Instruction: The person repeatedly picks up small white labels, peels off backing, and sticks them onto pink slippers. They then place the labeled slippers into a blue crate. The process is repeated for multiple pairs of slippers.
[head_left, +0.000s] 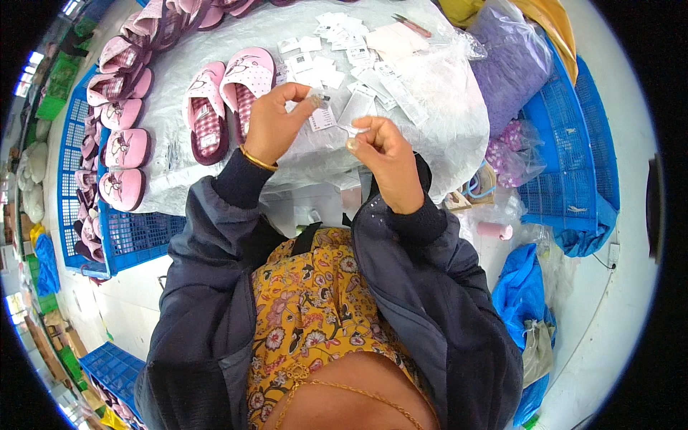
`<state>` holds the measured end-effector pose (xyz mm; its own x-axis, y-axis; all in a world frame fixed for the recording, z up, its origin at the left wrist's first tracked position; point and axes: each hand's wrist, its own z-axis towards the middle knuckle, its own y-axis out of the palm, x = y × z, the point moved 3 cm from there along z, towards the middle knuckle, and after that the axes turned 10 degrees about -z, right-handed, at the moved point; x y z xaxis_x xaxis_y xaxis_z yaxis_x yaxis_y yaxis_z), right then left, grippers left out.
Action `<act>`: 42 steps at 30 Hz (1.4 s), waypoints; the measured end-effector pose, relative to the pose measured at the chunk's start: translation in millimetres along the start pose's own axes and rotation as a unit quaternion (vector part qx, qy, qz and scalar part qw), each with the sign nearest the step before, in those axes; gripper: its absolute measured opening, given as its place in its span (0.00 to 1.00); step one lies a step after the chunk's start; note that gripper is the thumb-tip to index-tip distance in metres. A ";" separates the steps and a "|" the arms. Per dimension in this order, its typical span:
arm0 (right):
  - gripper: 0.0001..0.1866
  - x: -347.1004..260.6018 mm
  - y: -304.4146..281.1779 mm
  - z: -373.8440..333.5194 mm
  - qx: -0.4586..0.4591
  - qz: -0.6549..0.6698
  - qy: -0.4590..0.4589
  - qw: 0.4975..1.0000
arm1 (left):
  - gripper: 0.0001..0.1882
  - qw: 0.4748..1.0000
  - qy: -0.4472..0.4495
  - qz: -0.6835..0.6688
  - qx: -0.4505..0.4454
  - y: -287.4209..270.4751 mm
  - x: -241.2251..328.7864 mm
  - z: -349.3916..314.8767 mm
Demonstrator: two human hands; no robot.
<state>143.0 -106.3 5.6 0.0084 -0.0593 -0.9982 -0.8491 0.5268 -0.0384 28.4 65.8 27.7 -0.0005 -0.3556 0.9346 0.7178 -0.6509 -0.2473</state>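
Nearest, a dark jacket (208, 301) is hanging open over a yellow floral garment (304, 276), its sleeves leading up to two hands working just above the near part of the surface (459, 100). The right hand (390, 165) is curling inward, thumb and forefinger pinching close around something thin and whitish (350, 131), too small to make out. The left hand (276, 125), a little farther off, is gripping a small clear piece (317, 98) with a dark mark between its thumb and fingertips. A white printed tag (323, 119) is showing just below that grip, between the two hands; whether it is hanging from the piece or lying on the sheet, I cannot tell. The clear piece is looking nearly weightless, probably slick and easily dropped, so a fingertip pinch at its edge should be suiting it; the tag is seeming like light card, likely to bend, and best taken by a corner. Left of the left hand, a pair of pink slippers (206, 115) is resting on the surface, looking soft-topped and light. Beyond the hands, loose white tags (373, 82) are lying scattered and overlapping, and small snips (413, 26) are resting toward the far edge.
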 end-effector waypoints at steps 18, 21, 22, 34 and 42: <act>0.15 -4.9 14.1 10.1 0.011 0.045 0.004 0.999 | 0.08 0.996 0.059 0.060 -0.026 14.0 16.4 -36.5; 0.12 -5.2 15.1 9.2 0.003 0.041 0.008 0.999 | 0.08 0.996 0.064 0.018 -0.056 13.7 17.3 -44.5; 0.12 -4.4 15.9 9.2 -0.010 0.026 0.010 1.000 | 0.07 0.996 0.058 -0.015 -0.067 11.3 15.9 -46.5; 0.15 -6.4 21.8 -5.5 -0.050 -0.166 -0.031 0.984 | 0.06 0.985 0.125 0.081 -0.092 -3.6 2.0 -52.5; 0.06 -2.4 46.8 -1.0 -0.118 -0.071 0.012 0.990 | 0.07 0.977 0.167 0.102 -0.080 -25.3 17.6 -61.2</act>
<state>102.7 -82.4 6.2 0.1261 -0.1403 -0.9820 -0.9404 0.2983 -0.1634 -32.4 35.0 34.7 -0.1142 -0.6708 0.7328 0.6081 -0.6305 -0.4824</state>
